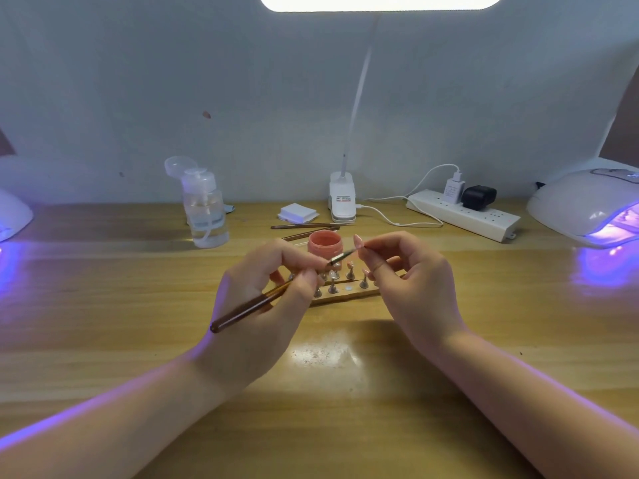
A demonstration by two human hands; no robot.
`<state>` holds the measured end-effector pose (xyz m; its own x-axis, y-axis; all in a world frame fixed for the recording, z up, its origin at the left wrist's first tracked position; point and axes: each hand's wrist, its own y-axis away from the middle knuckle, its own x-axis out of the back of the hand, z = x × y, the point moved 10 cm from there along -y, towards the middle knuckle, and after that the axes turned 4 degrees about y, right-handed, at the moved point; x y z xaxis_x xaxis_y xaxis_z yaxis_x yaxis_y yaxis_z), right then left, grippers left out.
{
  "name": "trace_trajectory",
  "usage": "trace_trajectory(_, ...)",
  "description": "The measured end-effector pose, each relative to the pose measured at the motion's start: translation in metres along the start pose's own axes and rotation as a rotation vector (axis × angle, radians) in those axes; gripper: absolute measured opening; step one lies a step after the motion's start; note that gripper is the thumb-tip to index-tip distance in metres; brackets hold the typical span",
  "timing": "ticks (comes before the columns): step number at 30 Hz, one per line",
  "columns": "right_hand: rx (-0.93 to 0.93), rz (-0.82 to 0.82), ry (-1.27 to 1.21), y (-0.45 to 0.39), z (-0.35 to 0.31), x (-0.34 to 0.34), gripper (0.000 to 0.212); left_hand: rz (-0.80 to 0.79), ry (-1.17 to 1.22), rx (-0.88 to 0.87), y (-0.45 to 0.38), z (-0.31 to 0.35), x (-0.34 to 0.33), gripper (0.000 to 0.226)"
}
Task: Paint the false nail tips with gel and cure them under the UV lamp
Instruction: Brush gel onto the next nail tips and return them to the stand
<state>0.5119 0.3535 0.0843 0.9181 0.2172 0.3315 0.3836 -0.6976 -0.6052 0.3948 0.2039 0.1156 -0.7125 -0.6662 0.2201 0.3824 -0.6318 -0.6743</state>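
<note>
Pinched between thumb and fingertips, the brown-handled brush (266, 299) sits in the left hand (262, 305), its handle trailing down to the left and its bristle end angled up to the right. Those bristles meet a pale pink nail tip (358, 241), which the right hand (408, 285) holds up by a small stand nipped between thumb and forefinger, the other fingers loosely curled. Just beyond and between the hands stands an open pink gel jar (324, 244); below them lies a wooden holder board (345, 295) carrying more small stands with tips.

Across the wooden desk (103, 288), from the left: a glowing violet UV lamp (14, 216) at the edge, a clear pump bottle (204, 209), two spare brushes (304, 225), a stack of white pads (297, 213), the clip base of a white desk lamp (342, 198), a power strip (463, 214) with plugs, and a second lit UV lamp (587, 205). A pale wall rises behind.
</note>
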Motion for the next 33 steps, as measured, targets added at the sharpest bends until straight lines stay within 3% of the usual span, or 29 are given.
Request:
trace_trajectory(3,0.031,0.021,0.065,0.001,-0.004,0.002,0.007,0.001,0.015,-0.009,-0.001,-0.003,0.0,0.008)
trace_trajectory(9,0.062,0.031,0.174,0.003,-0.01,0.004,0.008,-0.042,-0.01,-0.01,0.0,-0.006,-0.002,0.019)
trace_trajectory(14,0.084,0.032,0.19,0.003,-0.013,0.004,0.008,-0.011,-0.023,-0.015,-0.001,-0.005,-0.001,0.016)
trace_trajectory(26,-0.108,-0.061,-0.146,0.003,0.006,-0.008,0.008,-0.028,-0.061,0.005,-0.001,-0.01,-0.003,0.016)
trace_trajectory(33,-0.155,-0.069,-0.201,0.003,0.011,-0.012,0.003,-0.029,-0.063,-0.001,0.0,-0.007,-0.003,0.015)
